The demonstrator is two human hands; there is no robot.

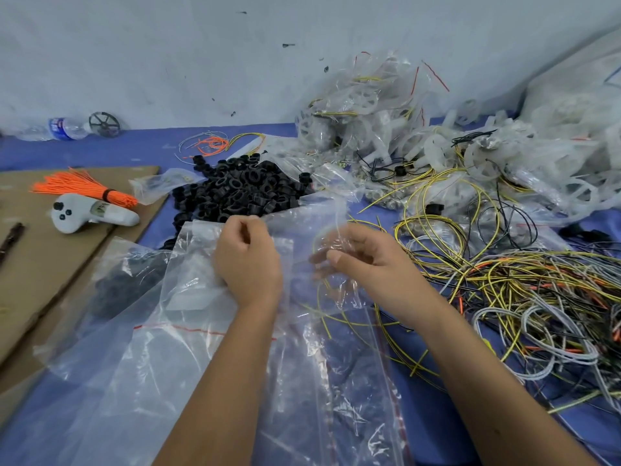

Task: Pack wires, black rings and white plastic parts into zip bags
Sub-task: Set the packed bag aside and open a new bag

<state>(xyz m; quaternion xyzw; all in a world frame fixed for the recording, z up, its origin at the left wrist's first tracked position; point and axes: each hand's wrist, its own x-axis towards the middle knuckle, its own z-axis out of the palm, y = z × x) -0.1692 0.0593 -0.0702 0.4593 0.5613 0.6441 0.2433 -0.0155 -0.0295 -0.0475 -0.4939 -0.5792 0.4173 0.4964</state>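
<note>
Head view: both hands point(248, 260) pinch zip bag point(302, 223) edge

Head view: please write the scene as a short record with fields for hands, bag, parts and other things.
left hand: grips the clear zip bag at its edge
right hand: fingers curled on the same bag
black rings: heap behind the hands
wires: loose tangle at the right
white plastic parts: bagged pile, far right
orange bundle: on cardboard, left
</note>
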